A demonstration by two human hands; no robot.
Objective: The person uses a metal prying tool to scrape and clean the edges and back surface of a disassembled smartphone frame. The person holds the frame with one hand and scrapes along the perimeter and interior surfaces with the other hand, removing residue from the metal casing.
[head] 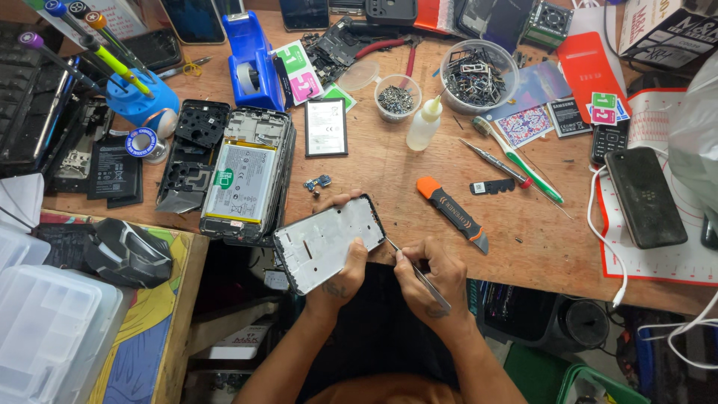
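My left hand (342,273) grips a silvery phone frame (323,241) with a black rim, held tilted at the front edge of the wooden bench (389,176); the thumb lies on its inner face. My right hand (431,278) pinches thin metal tweezers (417,272), whose tip touches the frame's right edge. Both hands hover over my lap, just below the bench edge.
An opened phone with its battery showing (243,179) lies left of the frame. An orange-and-black pry tool (452,212), a screwdriver (495,161), a small squeeze bottle (424,125), cups of screws (396,98) and parts (478,75), a blue tape dispenser (254,60) and a black phone (645,197) crowd the bench.
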